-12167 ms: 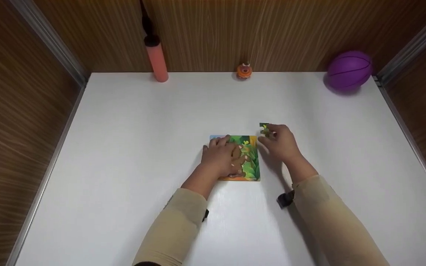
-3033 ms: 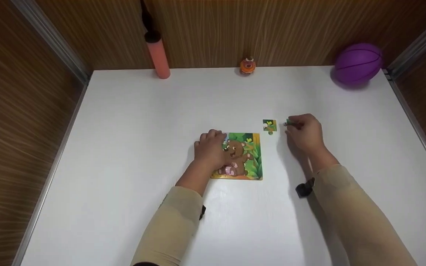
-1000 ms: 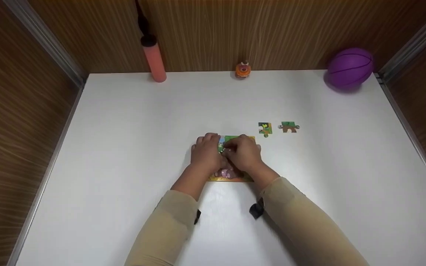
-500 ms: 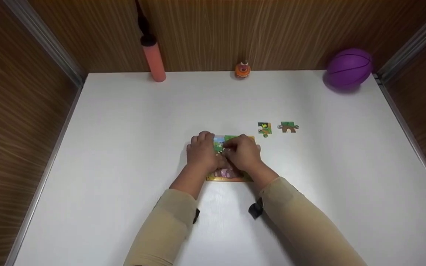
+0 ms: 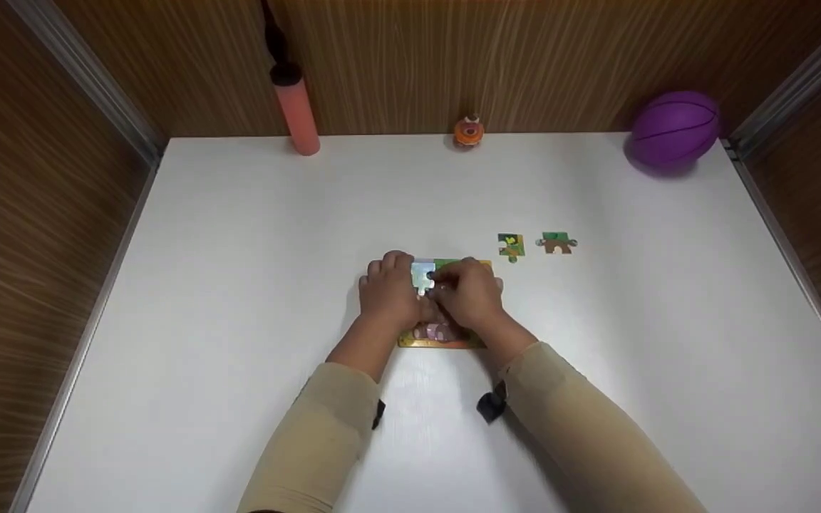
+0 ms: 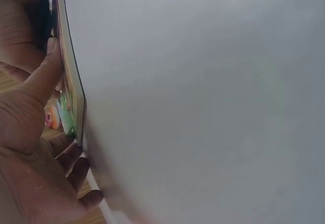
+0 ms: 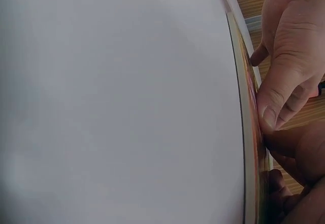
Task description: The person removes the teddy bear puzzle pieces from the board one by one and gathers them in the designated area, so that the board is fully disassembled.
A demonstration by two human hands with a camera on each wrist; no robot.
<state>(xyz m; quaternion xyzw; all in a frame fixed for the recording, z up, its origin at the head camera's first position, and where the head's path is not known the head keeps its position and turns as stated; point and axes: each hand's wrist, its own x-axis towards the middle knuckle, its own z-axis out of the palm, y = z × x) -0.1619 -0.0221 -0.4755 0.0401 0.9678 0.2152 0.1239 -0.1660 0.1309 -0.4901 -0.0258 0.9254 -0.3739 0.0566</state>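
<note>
A square jigsaw puzzle (image 5: 446, 344) with a bear picture lies mid-table in a shallow board, partly covered by both hands. My left hand (image 5: 388, 291) rests along the left side, its thumb (image 6: 44, 74) pressing on the picture and its fingers (image 6: 76, 170) at the board's edge. From the right, my right hand (image 5: 472, 292) reaches over the picture. Its thumb and index finger pinch the right side of a shiny jigsaw piece (image 5: 421, 276) at the upper left of the puzzle. Part of the bear is hidden under the right hand.
Two loose jigsaw pieces lie beyond the puzzle: one with a yellow shape (image 5: 512, 246), one green and brown (image 5: 556, 243). Along the back stand a pink hand pump (image 5: 298, 117), a small orange toy figure (image 5: 468, 132) and a purple ball (image 5: 674, 132). Wooden walls (image 5: 396, 64) enclose the table.
The right hand has put down the green-brown piece beside the yellow one and come back over the puzzle. The left hand has shifted slightly left. The pinched piece now catches the light.
</note>
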